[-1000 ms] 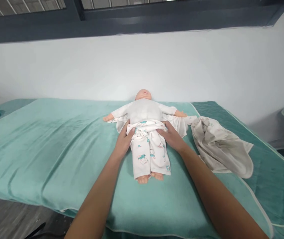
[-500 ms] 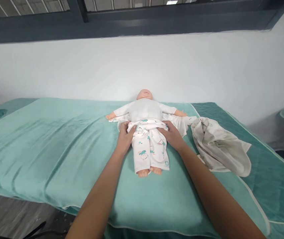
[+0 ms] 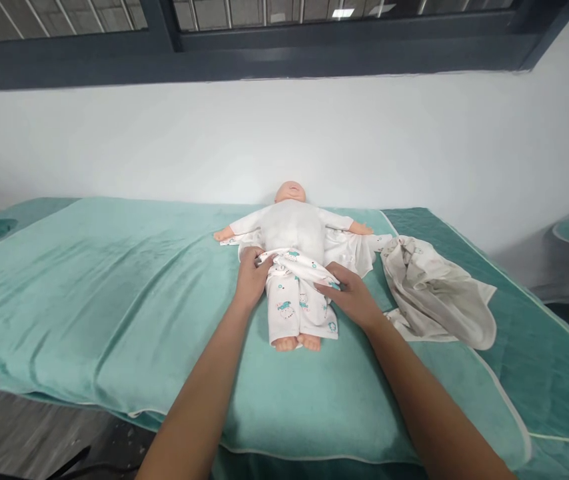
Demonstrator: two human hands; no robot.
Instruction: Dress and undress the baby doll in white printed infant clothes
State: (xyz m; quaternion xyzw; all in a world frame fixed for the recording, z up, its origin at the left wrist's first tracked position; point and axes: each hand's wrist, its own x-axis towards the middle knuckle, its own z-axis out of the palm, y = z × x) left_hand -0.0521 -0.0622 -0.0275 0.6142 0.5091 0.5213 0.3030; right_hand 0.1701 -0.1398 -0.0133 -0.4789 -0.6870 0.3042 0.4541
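A baby doll lies on its back, arms spread, its head toward the wall. Its torso is white, and white printed pants cover its legs, with the feet showing below the cuffs. My left hand pinches the pants' waistband at the doll's hip on the left. On the other side, my right hand grips the waistband and holds it down and outward from the belly. Beneath the doll, a white printed shirt is spread out.
A crumpled white cloth lies right of the doll. Everything rests on a bed with a green cover. Behind it stands a white wall below a dark window frame.
My right hand has pulled its side of the waistband down toward me, baring more of the doll's lower belly. My left hand stays at the other hip.
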